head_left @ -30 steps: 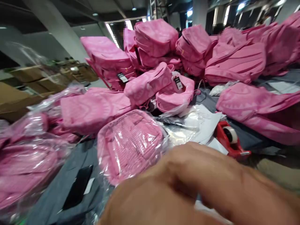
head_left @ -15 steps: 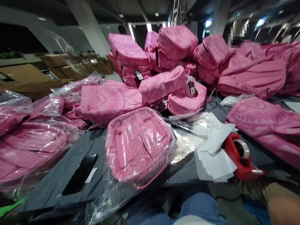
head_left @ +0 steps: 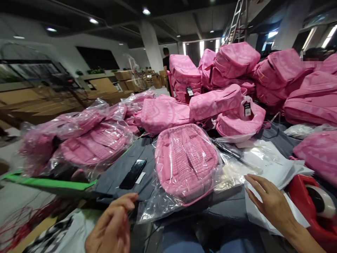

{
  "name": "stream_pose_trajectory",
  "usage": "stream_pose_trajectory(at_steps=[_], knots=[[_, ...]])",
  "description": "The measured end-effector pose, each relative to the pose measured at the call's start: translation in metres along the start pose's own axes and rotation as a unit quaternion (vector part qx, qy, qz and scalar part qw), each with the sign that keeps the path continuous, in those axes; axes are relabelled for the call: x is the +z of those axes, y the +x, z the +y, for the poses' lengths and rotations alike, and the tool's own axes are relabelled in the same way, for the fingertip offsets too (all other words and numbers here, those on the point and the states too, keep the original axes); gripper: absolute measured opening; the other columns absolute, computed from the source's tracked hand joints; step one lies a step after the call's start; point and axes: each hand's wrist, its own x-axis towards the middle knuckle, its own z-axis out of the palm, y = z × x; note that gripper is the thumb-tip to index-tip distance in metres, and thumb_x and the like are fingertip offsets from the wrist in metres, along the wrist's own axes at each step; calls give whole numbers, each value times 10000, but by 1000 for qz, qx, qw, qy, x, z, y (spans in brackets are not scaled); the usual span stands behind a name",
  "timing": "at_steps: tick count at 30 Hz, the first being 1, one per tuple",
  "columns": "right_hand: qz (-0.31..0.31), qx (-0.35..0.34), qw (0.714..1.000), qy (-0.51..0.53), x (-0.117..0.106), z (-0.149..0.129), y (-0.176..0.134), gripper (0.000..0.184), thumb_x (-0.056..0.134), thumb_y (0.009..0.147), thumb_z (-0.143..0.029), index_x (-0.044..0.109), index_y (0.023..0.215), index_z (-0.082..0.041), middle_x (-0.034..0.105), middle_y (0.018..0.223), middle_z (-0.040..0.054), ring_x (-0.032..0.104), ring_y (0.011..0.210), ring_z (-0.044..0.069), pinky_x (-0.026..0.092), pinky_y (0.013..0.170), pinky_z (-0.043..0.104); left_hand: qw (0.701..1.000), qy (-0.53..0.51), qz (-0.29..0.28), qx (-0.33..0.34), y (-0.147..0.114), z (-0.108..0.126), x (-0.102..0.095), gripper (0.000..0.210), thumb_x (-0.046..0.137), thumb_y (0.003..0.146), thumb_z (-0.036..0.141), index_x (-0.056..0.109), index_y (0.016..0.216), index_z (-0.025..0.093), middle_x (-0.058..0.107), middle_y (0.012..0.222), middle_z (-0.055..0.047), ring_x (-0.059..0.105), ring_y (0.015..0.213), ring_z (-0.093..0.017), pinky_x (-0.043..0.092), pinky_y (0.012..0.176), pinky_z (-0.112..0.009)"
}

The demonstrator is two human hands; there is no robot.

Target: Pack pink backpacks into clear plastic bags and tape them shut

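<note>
A pink backpack (head_left: 186, 160) in a clear plastic bag (head_left: 158, 209) lies flat in front of me on the dark cloth table cover (head_left: 223, 207). Left of it and low in view, my left hand (head_left: 113, 223) is raised near the bag's edge with its fingers loosely bent, holding nothing. My right hand (head_left: 271, 202) hovers over or touches white paper sheets (head_left: 276, 165), fingers spread and empty; contact is hard to judge. Beside that hand stands a red tape dispenser (head_left: 300, 193) with a roll of tape (head_left: 319, 200).
A black phone (head_left: 133, 174) lies left of the bagged backpack. Bagged backpacks (head_left: 97, 142) are heaped at the left above a green edge (head_left: 52, 181). More pink backpacks (head_left: 237, 59) pile up behind. Cardboard boxes (head_left: 105, 86) stand in the background, where a person (head_left: 165, 58) is partly visible.
Both hands have come into view, the left beside the bagged backpack and the right over the papers. The view has swung left, so things sit farther right. The bagged backpack looks unmoved on the table.
</note>
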Motion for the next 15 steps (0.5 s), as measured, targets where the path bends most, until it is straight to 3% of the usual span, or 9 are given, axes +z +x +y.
stream_pose_trajectory(at_steps=[2, 3, 4, 6, 8, 10, 13, 15], knots=[[-14, 80, 997, -4, 20, 15, -16, 384, 468, 1029, -541, 682, 1166, -252, 731, 965, 94, 724, 784, 242, 581, 648, 341, 994, 110, 3, -18, 34, -37, -21, 568, 668, 717, 767, 671, 798, 205, 730, 991, -63, 665, 1060, -285, 549, 967, -383], [-49, 145, 988, 20, 29, 20, -26, 459, 465, 999, -628, 702, 1039, -237, 714, 842, 79, 697, 672, 233, 553, 571, 332, 985, 170, -11, -35, 51, -58, -30, 630, 645, 666, 816, 688, 831, 210, 739, 975, -68, 673, 1027, -297, 551, 972, -412], [-104, 209, 970, 65, 38, 24, -36, 531, 463, 961, -702, 689, 886, -228, 674, 714, 57, 653, 570, 217, 523, 520, 323, 975, 213, -36, -52, 66, -79, -37, 678, 635, 616, 847, 694, 853, 214, 746, 962, -74, 683, 1000, -307, 562, 950, -426], [-229, 324, 897, 192, 56, 23, -49, 619, 474, 890, -800, 596, 693, -225, 604, 576, 27, 585, 464, 194, 475, 457, 310, 960, 247, -102, -88, 89, -117, -37, 759, 600, 567, 889, 699, 905, 217, 757, 995, -93, 703, 967, -318, 594, 874, -425], [-291, 420, 800, 314, 73, 12, -45, 631, 538, 816, -841, 629, 781, -218, 683, 685, 48, 650, 551, 221, 485, 458, 305, 949, 238, -169, -123, 103, -144, -19, 837, 534, 589, 919, 703, 978, 198, 754, 1085, -129, 717, 972, -327, 612, 827, -432], [-241, 487, 739, 398, 87, -3, -27, 719, 607, 755, -848, 658, 1091, -215, 754, 1001, 99, 733, 809, 270, 564, 558, 316, 943, 220, -216, -126, 110, -158, 12, 897, 460, 637, 931, 707, 1042, 170, 730, 1186, -168, 702, 1066, -345, 602, 902, -471], [-172, 502, 718, 451, 105, -21, 7, 916, 670, 723, -819, 516, 1367, -187, 669, 1315, 155, 697, 1111, 306, 617, 821, 369, 946, 174, -264, -78, 113, -164, 62, 893, 395, 743, 891, 707, 1133, 152, 678, 1316, -190, 600, 1284, -340, 456, 1147, -500], [-211, 473, 721, 460, 117, -28, 23, 994, 674, 725, -809, 423, 1444, -170, 630, 1368, 178, 672, 1166, 326, 615, 865, 406, 950, 139, -271, -64, 109, -164, 85, 847, 340, 854, 817, 683, 1225, 138, 627, 1398, -199, 540, 1366, -325, 379, 1211, -494]])
